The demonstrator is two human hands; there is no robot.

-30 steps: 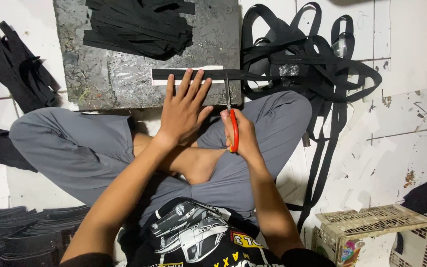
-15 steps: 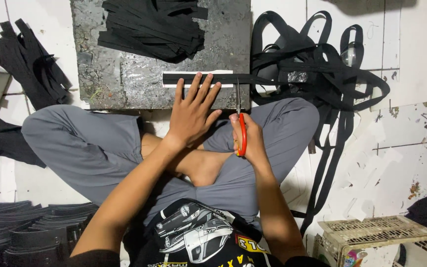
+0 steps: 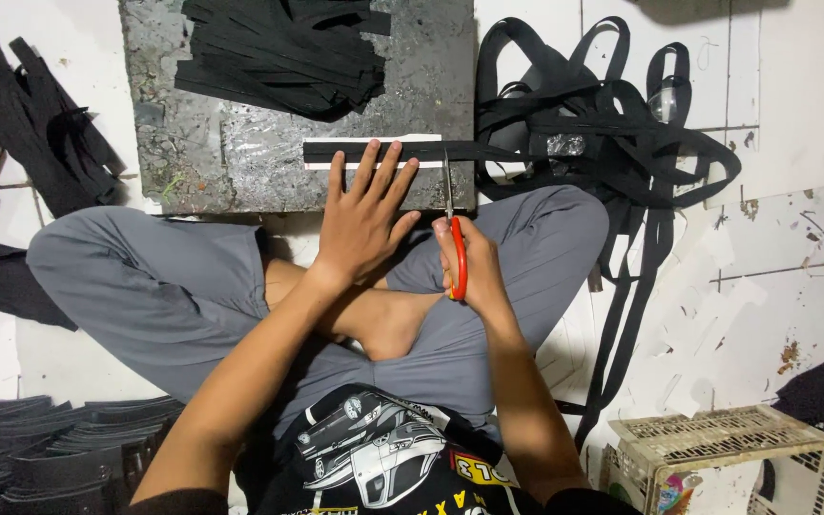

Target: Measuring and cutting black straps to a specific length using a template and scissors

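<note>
A white tiled floor (image 3: 793, 124) carries a scuffed grey slab worktop (image 3: 240, 162). The left hand (image 3: 360, 224) lies flat, fingers spread, pinning a flat matte black strap (image 3: 374, 152) over a white strip (image 3: 336, 165). Just right of that grip, the right hand (image 3: 469, 262) is closed around red-handled scissors (image 3: 454, 238), blades at the strap. Should the strap creep, the cut would likely run crooked or nick fingertips.

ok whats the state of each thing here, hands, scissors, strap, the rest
left hand: flat, fingers spread, pressing the strap down
right hand: closed on the scissors
scissors: blades shut, tips at the strap
black strap: stretched flat over a white strip
cut strips: piled loose on the board
loose strap: tangled on the floor
</note>
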